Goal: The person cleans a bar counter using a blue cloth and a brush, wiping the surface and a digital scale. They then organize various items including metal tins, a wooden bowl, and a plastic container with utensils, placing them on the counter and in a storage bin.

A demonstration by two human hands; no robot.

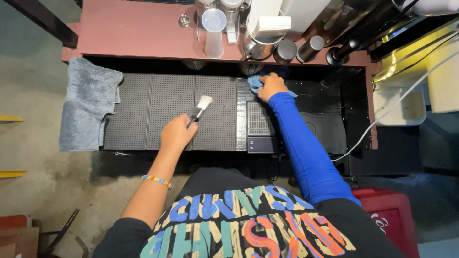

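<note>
Left hand [176, 134] grips one brush [202, 107] over three perforated mats [169, 112]; right hand [271, 86] presses one blue cloth [254, 83]; one grey towel [88, 102] far left

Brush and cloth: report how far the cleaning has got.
Looks done: the three perforated mats show no visible debris, though fine dust would be too small to tell. In hand: the left hand holds a brush over the mats, while the right hand presses a blue cloth onto the black surface. Left: the grey towel lies unused at the mats' edge.
</note>
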